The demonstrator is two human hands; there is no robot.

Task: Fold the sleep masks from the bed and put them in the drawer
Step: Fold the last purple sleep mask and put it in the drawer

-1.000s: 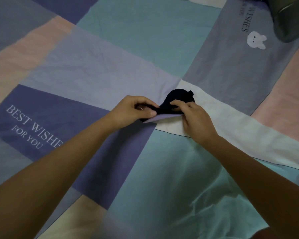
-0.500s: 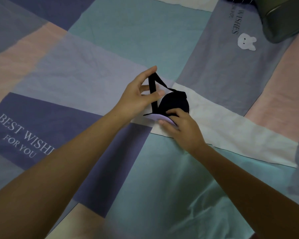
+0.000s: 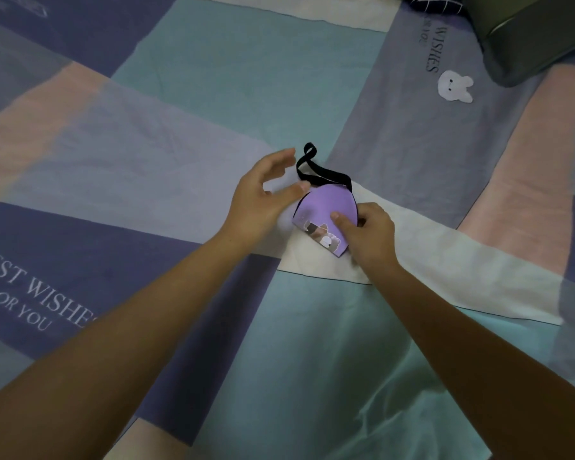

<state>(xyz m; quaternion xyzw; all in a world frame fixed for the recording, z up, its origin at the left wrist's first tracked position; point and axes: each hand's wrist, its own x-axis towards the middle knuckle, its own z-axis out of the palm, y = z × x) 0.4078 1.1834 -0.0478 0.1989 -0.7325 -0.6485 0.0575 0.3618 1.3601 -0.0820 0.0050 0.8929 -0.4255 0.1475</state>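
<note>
Folded sleep mask being held down on the bed, strap lying loose

The right hand (image 3: pixel 367 235) is pinching the folded purple sleep mask (image 3: pixel 324 214) against the patchwork bedsheet (image 3: pixel 186 104), while the left hand (image 3: pixel 263 197) is hovering with fingers spread and relaxed, gripping nothing. The black elastic strap (image 3: pixel 316 172) is curling free beyond the fold; if left untucked, it is likely to snag or spring the mask open when lifted.
</note>
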